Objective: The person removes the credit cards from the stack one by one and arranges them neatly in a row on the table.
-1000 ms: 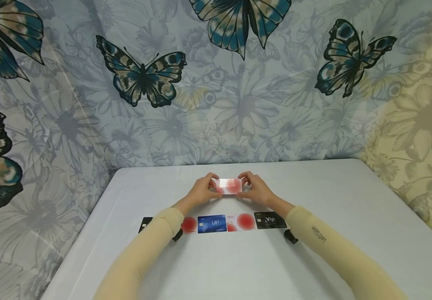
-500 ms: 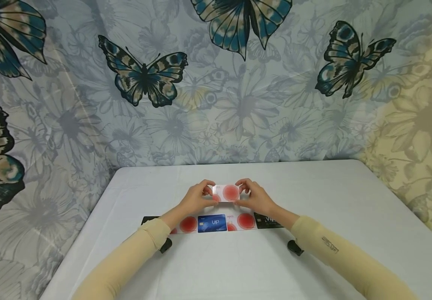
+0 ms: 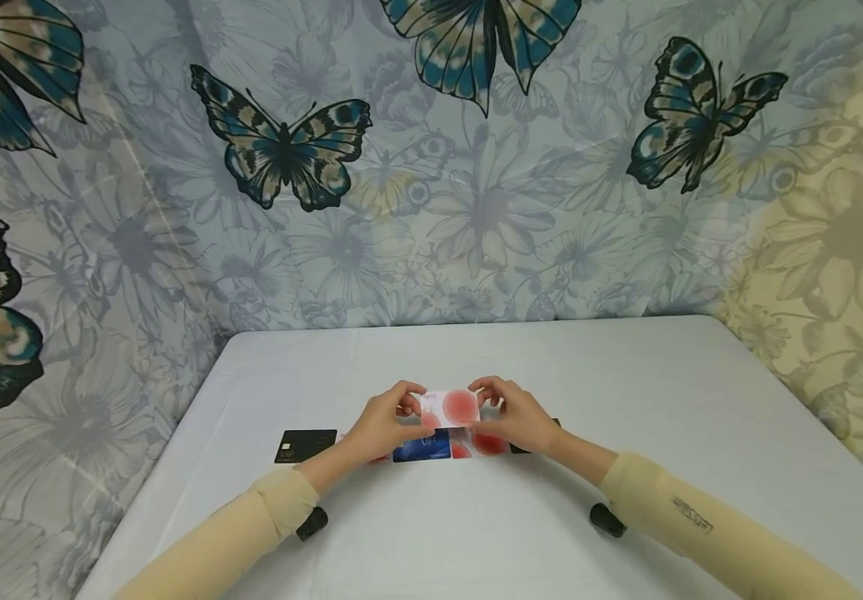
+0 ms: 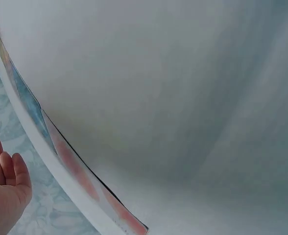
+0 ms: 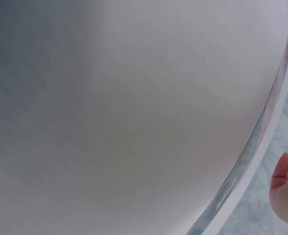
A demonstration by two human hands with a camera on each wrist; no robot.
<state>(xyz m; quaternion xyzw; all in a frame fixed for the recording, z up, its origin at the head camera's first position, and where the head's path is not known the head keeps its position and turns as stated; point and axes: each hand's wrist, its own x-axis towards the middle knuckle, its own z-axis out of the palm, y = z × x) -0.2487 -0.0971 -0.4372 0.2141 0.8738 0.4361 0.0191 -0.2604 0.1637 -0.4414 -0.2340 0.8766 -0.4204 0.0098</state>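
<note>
A white card with pink-red circles (image 3: 450,409) is held up between both hands in the head view. My left hand (image 3: 385,423) pinches its left edge, and my right hand (image 3: 519,418) pinches the right edge. Below it lies a row of cards. It has a black card (image 3: 306,445) at the left, a blue VIP card (image 3: 421,447) and another red-circle card (image 3: 469,447) in the middle. The right-hand black card and a second red-circle card are mostly hidden by my hands. Curled fingers (image 4: 20,171) of the left hand show at the left wrist view's edge.
The cards lie on a white-covered table (image 3: 431,533). Behind it hangs a butterfly-and-flower patterned cloth (image 3: 487,217). Small black devices (image 3: 312,523) hang under both wrists.
Both hands have brought the held card nearer to me, so it now overlaps the top of the blue card in view. The left black card has come into fuller view.
</note>
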